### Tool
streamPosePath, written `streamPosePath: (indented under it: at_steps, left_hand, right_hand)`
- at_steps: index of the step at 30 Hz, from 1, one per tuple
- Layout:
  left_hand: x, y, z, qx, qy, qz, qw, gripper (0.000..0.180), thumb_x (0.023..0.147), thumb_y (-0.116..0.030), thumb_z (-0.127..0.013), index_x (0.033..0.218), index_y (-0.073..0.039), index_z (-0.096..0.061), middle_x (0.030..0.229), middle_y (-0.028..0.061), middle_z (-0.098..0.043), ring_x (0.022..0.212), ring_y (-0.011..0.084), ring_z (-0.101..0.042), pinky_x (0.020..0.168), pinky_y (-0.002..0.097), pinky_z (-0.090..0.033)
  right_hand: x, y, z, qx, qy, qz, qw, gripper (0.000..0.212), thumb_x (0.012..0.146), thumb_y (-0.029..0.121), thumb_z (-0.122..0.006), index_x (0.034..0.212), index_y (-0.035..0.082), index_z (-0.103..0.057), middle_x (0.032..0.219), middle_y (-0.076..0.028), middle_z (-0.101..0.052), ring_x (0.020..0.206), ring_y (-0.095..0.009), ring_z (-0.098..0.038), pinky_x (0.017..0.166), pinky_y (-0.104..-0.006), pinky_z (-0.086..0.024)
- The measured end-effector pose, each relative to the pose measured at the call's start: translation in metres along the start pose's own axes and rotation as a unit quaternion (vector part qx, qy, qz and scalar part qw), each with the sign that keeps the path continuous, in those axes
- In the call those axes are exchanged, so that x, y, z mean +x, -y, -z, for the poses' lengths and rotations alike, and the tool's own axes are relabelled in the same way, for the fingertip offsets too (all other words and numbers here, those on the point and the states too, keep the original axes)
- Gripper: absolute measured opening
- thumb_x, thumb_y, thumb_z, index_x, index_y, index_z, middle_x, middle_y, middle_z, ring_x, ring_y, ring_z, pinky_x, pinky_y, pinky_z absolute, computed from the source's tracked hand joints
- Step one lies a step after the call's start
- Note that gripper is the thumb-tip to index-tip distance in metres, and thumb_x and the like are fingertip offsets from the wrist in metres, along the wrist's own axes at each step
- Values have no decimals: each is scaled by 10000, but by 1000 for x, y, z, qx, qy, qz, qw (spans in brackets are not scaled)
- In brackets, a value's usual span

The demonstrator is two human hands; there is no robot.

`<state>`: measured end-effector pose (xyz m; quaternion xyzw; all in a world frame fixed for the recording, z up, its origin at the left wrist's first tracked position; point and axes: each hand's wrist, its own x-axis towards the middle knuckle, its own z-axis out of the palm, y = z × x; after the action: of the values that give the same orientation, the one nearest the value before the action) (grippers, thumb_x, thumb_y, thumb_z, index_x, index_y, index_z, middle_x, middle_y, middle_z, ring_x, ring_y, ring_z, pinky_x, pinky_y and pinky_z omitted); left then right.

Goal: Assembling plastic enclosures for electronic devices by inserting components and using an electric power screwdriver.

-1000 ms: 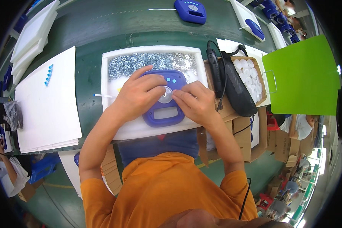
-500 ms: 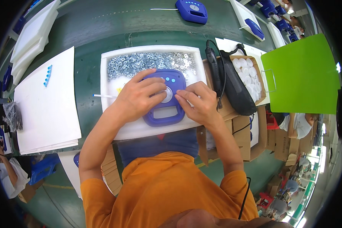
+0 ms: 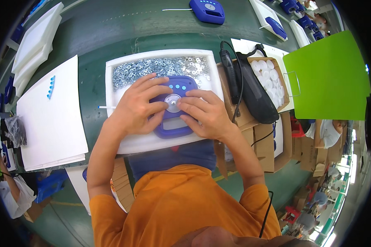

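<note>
On green tabletop (image 3: 92, 74), in the white tray's (image 3: 140, 145) near half, the blue case (image 3: 175, 132) is seemingly being fitted at its disc (image 3: 172, 98) by left hand (image 3: 139, 105) and right hand (image 3: 208, 115), fingers parted, pinch unclear, careful centring likely needed.

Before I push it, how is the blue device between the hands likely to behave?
The blue device looks like moulded plastic, so it probably won't flex much. Lying broad and flat in the white tray, it seems more apt to slide than tip.

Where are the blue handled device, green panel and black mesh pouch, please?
Blue handled device (image 3: 175, 133), head view: handle bar.
Green panel (image 3: 326, 78), head view: face centre.
Black mesh pouch (image 3: 258, 91), head view: body centre.
</note>
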<state>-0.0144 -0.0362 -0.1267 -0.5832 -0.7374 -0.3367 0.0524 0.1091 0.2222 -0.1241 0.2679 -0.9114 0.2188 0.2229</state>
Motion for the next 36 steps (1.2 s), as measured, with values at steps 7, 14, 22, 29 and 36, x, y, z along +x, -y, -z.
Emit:
streamPosePath:
  at_steps: [7, 14, 22, 29, 36]
  left_hand:
    - [3, -2, -2, 56, -16, 22, 998, 193, 840, -119, -847, 1029, -93, -874, 1386, 120, -770, 1517, 376, -618, 1300, 594, -469]
    - [-2, 2, 1, 4, 12, 9, 1000, 294, 901, -328, -904, 1109, -121, -884, 1467, 127, -761, 1564, 417, -579, 1317, 642, -431]
    - [-3, 6, -5, 78, 38, 17, 996, 572, 935, -631, -832, 1271, -171, -875, 1541, 144, -715, 1596, 429, -538, 1321, 647, -419]
    - [-2, 7, -5, 69, 65, 42, 995, 618, 930, -661, -809, 1377, -236, -846, 1632, 145, -648, 1638, 428, -481, 1340, 631, -396]
    - [0, 5, -5, 59, 65, 49, 995, 595, 922, -636, -829, 1341, -215, -863, 1624, 137, -657, 1648, 405, -473, 1362, 618, -375]
  right_hand:
    - [-7, 21, 1, 58, 37, -28, 997, 406, 869, 227, -918, 1219, 59, -799, 1242, -71, -808, 1137, -304, -742, 950, -431, -597]
    - [-8, 14, 1, 4, 24, -28, 999, 322, 870, 250, -921, 1085, 69, -763, 1258, -87, -808, 1131, -306, -728, 917, -436, -596]
    - [-14, 31, -10, 34, 11, -42, 998, 293, 879, 243, -912, 983, 50, -718, 1271, -112, -810, 1133, -317, -715, 913, -454, -577]
    - [-19, 44, -16, 54, 0, -78, 996, 316, 912, 261, -908, 908, 62, -662, 1365, -142, -797, 1187, -340, -694, 985, -455, -539]
    - [-27, 42, -20, 25, -30, -83, 996, 326, 917, 271, -911, 895, 67, -657, 1373, -141, -794, 1157, -327, -693, 960, -454, -542]
